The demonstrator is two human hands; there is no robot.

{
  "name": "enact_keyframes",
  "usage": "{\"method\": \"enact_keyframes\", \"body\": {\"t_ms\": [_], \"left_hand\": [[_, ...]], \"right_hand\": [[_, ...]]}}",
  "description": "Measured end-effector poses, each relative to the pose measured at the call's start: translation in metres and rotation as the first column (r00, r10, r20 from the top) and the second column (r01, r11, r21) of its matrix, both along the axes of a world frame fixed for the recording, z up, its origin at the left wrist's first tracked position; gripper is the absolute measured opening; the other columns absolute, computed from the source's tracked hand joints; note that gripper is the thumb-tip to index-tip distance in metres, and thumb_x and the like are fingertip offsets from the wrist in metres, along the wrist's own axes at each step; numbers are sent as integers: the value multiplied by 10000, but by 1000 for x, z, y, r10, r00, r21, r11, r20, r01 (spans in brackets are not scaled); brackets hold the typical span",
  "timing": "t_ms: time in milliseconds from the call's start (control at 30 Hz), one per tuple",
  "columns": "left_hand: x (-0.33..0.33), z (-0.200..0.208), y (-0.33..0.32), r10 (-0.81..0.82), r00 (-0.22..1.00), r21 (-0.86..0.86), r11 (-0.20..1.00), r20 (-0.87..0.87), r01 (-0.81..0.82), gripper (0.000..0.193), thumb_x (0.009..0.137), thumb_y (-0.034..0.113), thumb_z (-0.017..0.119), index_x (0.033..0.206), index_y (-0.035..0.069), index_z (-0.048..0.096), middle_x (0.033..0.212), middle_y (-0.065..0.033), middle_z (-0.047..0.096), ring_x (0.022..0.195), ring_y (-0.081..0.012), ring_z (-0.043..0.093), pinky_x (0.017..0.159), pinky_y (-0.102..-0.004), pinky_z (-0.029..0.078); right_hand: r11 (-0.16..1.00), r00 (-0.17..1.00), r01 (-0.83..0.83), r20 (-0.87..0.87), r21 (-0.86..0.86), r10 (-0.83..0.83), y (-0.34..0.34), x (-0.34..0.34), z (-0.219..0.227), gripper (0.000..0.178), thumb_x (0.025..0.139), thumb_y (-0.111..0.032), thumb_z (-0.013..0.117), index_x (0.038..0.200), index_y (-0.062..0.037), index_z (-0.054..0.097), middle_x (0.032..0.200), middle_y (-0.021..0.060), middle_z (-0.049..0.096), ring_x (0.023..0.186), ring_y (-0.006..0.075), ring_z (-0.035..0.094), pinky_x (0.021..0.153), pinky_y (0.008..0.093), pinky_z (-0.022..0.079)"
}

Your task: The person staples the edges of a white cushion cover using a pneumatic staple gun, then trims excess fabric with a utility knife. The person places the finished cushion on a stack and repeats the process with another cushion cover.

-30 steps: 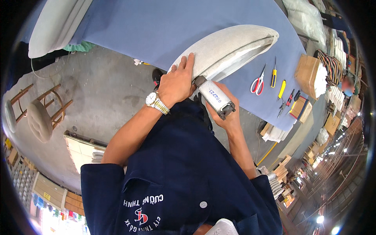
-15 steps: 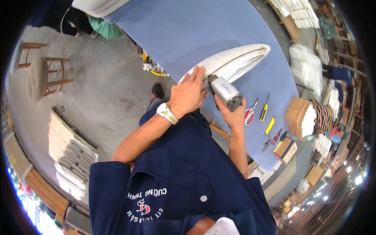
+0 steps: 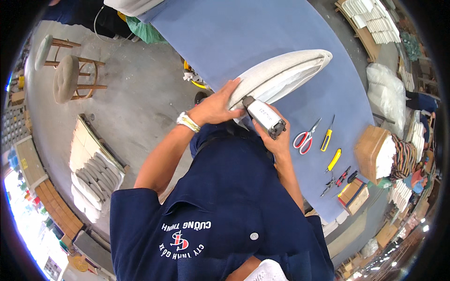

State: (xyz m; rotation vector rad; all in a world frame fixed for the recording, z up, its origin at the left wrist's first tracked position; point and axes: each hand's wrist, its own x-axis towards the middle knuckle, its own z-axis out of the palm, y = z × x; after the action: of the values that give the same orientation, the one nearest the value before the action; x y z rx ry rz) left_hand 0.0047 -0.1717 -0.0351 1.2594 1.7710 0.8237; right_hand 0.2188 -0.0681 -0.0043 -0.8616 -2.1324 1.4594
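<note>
A seat cushion (image 3: 267,71) in pale grey fabric stands tilted on its edge, its whitish underside facing me. My left hand (image 3: 216,107) holds its near end, fingers over the outer side and thumb on the rim. My right hand (image 3: 276,133) is closed around a staple gun (image 3: 265,115) with a silver body and dark ends. The gun's nose is at the cushion's near rim, close to my left thumb; I cannot tell whether it touches. The blue-grey table (image 3: 211,33) lies under the cushion's far part.
On the table's right lie red-handled scissors (image 3: 306,139), a yellow screwdriver (image 3: 327,138), a yellow cutter (image 3: 333,160) and pliers (image 3: 328,186). Beyond them are a small box (image 3: 354,196) and a cardboard carton (image 3: 370,152). Padded stools (image 3: 66,78) stand on the floor at left.
My left hand has shifted its grip around the near end, with the thumb now on the rim. The cushion has turned slightly. The staple gun remains in my right hand at the near end.
</note>
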Motion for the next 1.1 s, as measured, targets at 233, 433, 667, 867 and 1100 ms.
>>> {"method": "enact_keyframes", "body": {"t_ms": [233,433,667,867,1100], "left_hand": [[16,31,9,-37,978,-217,976,-206,-9,987,777,71,673,1629,46,175,1526,-294,467,1290,-456,572,1067,-493,489],[22,28,10,-61,966,-215,977,-250,6,1002,767,60,665,1627,33,151,1567,-309,400,1265,-471,583,1037,-499,505],[21,30,13,-93,963,-245,969,-253,30,1024,763,73,694,1616,-1,132,1621,-316,303,1215,-488,604,959,-515,542],[31,25,8,-60,959,-191,982,-278,6,1009,764,32,723,1602,-15,163,1600,-300,345,1279,-477,566,978,-510,549],[26,26,8,-54,963,-177,984,-265,7,1015,749,33,772,1584,-29,198,1587,-285,367,1332,-441,535,1007,-491,545]], "right_hand": [[999,999,30,-29,40,-29,-11,5,3,527,810,-52,769,1322,-19,649,1194,156,741,1082,259,739,921,331,556],[997,994,67,-85,-44,-71,-21,15,-2,562,792,-100,779,1336,-30,656,1233,176,733,1118,320,729,938,366,564],[994,996,41,-71,-104,-49,-14,14,3,567,789,-132,789,1332,-36,661,1234,174,733,1115,321,729,956,374,562],[987,999,-10,31,-158,15,-9,11,15,580,786,-161,793,1333,-31,650,1268,189,712,1139,335,714,973,387,552],[997,999,22,40,-68,-19,-19,8,5,578,779,-157,795,1324,-26,655,1248,200,716,1123,355,715,968,391,555]]}}
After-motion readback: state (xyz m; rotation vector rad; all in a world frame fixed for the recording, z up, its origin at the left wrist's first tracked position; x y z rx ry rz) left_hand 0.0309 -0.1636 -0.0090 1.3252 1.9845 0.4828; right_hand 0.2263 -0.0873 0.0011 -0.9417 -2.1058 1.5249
